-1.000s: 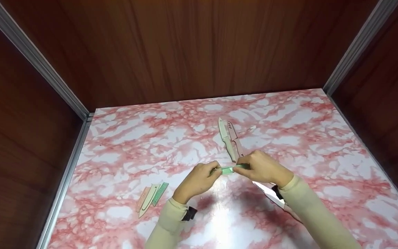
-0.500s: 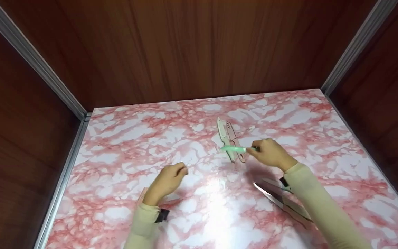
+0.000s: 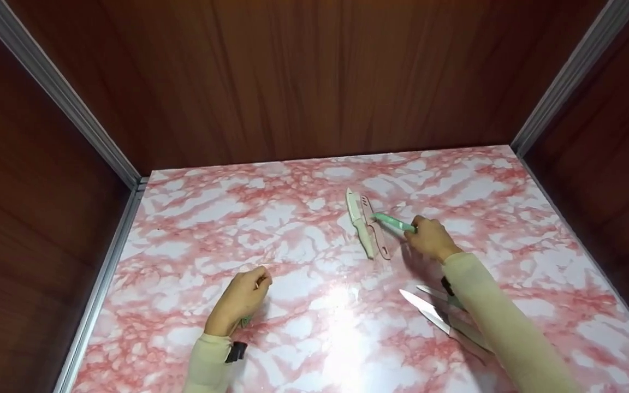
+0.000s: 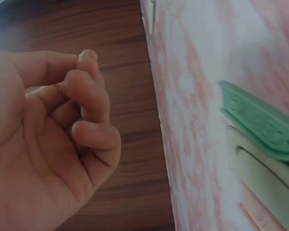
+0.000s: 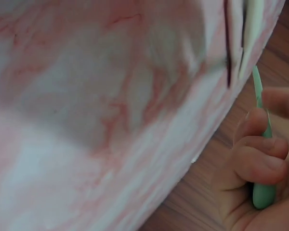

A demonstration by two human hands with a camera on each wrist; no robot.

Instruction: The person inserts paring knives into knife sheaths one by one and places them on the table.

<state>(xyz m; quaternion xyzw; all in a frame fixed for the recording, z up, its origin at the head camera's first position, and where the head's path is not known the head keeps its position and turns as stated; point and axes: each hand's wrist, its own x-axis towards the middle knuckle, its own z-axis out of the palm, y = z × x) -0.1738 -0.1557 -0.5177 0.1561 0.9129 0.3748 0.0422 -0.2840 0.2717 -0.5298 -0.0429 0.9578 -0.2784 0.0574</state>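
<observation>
In the head view my right hand [image 3: 429, 237] grips a slim green knife [image 3: 395, 222], its free end pointing left over the table. The right wrist view shows fingers curled round its green handle [image 5: 264, 196]. The knife's free end is close to a pink knife [image 3: 378, 237] lying beside a cream knife [image 3: 363, 234]. My left hand [image 3: 241, 300] holds nothing, its fingers loosely bent. Under it lie a green sheath [image 4: 260, 120], a cream sheath [image 4: 265, 171] and a pink sheath [image 4: 257, 211], mostly hidden in the head view.
Near my right sleeve lies a silver-bladed knife [image 3: 426, 311], its handle partly in shadow. Behind it, a second blade [image 3: 430, 292] leads to a green handle [image 3: 455, 301]. Dark wood panels [image 3: 314, 82] enclose the red-and-white marbled table [image 3: 292, 196] at the back and sides.
Both hands were together on the green knife; the left hand has let go and moved left and down above the sheaths. The right hand has carried the knife up and right.
</observation>
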